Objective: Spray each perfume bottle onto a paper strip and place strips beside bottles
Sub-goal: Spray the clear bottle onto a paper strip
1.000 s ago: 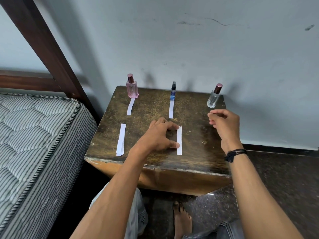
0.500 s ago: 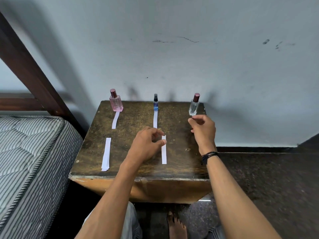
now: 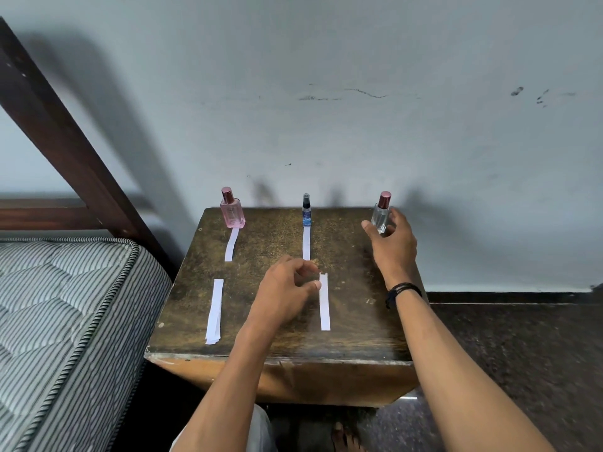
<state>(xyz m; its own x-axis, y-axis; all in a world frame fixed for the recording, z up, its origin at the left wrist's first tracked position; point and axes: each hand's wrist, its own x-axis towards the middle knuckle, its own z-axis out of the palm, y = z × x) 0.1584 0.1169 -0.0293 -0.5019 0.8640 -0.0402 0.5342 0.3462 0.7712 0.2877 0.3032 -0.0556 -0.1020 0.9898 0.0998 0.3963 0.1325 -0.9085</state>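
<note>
The right hand (image 3: pixel 393 243) cups around the clear bottle (image 3: pixel 380 215) at the table's (image 3: pixel 359 321) far right corner, fingers spread wide, not yet closed on it as far as I can see. That bottle stands close to the edge; a clumsy grab could knock it off onto the floor. The left hand (image 3: pixel 284 295) pinches the top of a loose paper strip (image 3: pixel 324 305) near the table's middle, fingers narrow on it. A light strip like that could slip or flutter. The pink bottle (image 3: pixel 232 212) and blue bottle (image 3: pixel 306 213) each have strips in front already.
</note>
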